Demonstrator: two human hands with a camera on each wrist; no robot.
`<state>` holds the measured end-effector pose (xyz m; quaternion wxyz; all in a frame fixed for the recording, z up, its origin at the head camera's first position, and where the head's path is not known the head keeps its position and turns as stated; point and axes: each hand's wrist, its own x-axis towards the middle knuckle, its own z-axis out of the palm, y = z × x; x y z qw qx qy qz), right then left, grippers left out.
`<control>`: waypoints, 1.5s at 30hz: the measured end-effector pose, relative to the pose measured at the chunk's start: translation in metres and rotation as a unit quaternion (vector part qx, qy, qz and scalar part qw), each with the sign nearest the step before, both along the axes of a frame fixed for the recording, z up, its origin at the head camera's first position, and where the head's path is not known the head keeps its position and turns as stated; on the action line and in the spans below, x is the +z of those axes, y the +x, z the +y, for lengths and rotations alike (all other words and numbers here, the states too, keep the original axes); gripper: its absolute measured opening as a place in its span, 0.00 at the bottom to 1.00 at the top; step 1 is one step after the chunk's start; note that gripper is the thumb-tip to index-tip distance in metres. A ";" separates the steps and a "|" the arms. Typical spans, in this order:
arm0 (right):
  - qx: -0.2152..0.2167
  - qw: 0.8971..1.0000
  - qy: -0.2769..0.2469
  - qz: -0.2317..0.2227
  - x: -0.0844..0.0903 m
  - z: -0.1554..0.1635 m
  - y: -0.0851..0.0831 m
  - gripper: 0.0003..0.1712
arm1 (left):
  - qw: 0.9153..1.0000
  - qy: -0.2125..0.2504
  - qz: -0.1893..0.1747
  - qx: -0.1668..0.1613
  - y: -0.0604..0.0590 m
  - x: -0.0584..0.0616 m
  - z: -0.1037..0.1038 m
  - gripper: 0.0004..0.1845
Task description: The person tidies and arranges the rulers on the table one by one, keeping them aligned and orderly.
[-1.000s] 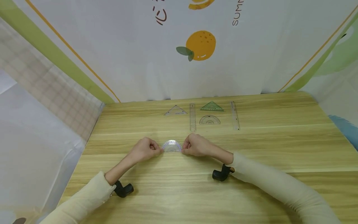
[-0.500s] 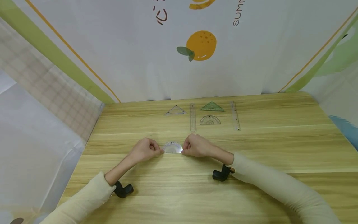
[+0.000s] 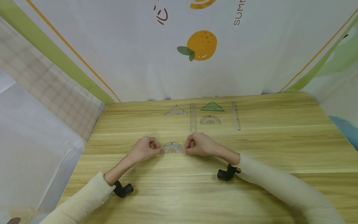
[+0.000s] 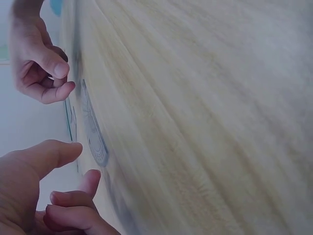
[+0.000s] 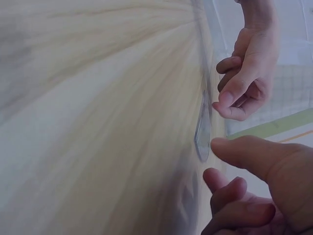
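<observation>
Protractor [image 3: 172, 148] now lies flat on the table [image 3: 251, 193] — tilted up a second ago — left hand [image 3: 144, 148] and right hand [image 3: 198, 145] flanking it, fingers loosely curled, grip released.

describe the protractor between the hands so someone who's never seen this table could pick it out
On the wooden table, a row of rulers and set squares lies by the back wall. Nearer the person, the clear half-round protractor lies flat between the left hand and right hand. The other protractor lies farther back, in that row.
</observation>
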<state>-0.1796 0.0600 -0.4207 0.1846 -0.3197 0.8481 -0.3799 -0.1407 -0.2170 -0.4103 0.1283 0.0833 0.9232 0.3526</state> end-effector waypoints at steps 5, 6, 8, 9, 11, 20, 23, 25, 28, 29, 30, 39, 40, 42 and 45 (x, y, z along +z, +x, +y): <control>-0.003 1.000 -0.008 -0.010 -0.001 0.006 -0.001 0.05 | 1.000 0.003 0.006 -0.006 0.000 0.000 0.001 0.07; -0.003 1.000 -0.008 -0.012 -0.001 0.007 -0.001 0.06 | 1.000 0.003 0.007 -0.007 0.000 0.001 0.002 0.07; -0.002 1.000 -0.009 -0.015 -0.002 0.009 -0.002 0.06 | 1.000 0.004 0.011 -0.010 0.000 0.001 0.003 0.07; -0.001 1.000 -0.011 -0.015 -0.002 0.010 -0.001 0.07 | 1.000 0.004 0.013 -0.012 0.001 0.001 0.003 0.07; -0.001 1.000 -0.014 -0.015 -0.002 0.012 -0.001 0.07 | 1.000 0.006 0.019 -0.016 0.000 0.001 0.004 0.06; -0.003 0.999 -0.042 -0.010 -0.004 0.026 -0.004 0.13 | 0.998 0.025 0.038 -0.038 -0.001 0.001 0.010 0.06; -0.005 0.999 -0.046 -0.003 -0.003 0.032 -0.004 0.15 | 0.998 0.032 0.043 -0.042 -0.001 0.002 0.012 0.07; -0.007 0.999 -0.049 0.002 -0.002 0.036 -0.004 0.15 | 0.998 0.035 0.043 -0.043 -0.001 0.003 0.015 0.08; -0.013 0.998 -0.053 0.004 0.000 0.043 -0.005 0.15 | 0.997 0.036 0.046 -0.042 -0.003 0.004 0.018 0.10; -0.016 0.998 -0.055 0.005 0.000 0.046 -0.005 0.16 | 0.997 0.036 0.046 -0.042 -0.003 0.004 0.019 0.10; -0.019 0.998 -0.058 0.004 0.000 0.048 -0.006 0.16 | 0.997 0.038 0.047 -0.042 -0.004 0.005 0.020 0.10; -0.023 0.996 -0.081 0.014 0.002 0.066 -0.011 0.17 | 0.995 0.069 0.054 -0.056 -0.008 0.007 0.029 0.11; -0.023 0.996 -0.082 0.014 0.002 0.068 -0.012 0.17 | 0.994 0.071 0.056 -0.057 -0.009 0.007 0.030 0.11; -0.024 0.996 -0.084 0.014 0.003 0.070 -0.013 0.17 | 0.994 0.076 0.058 -0.057 -0.009 0.008 0.031 0.11; -0.023 0.996 -0.085 0.013 0.004 0.075 -0.015 0.18 | 0.993 0.086 0.059 -0.060 -0.011 0.008 0.034 0.12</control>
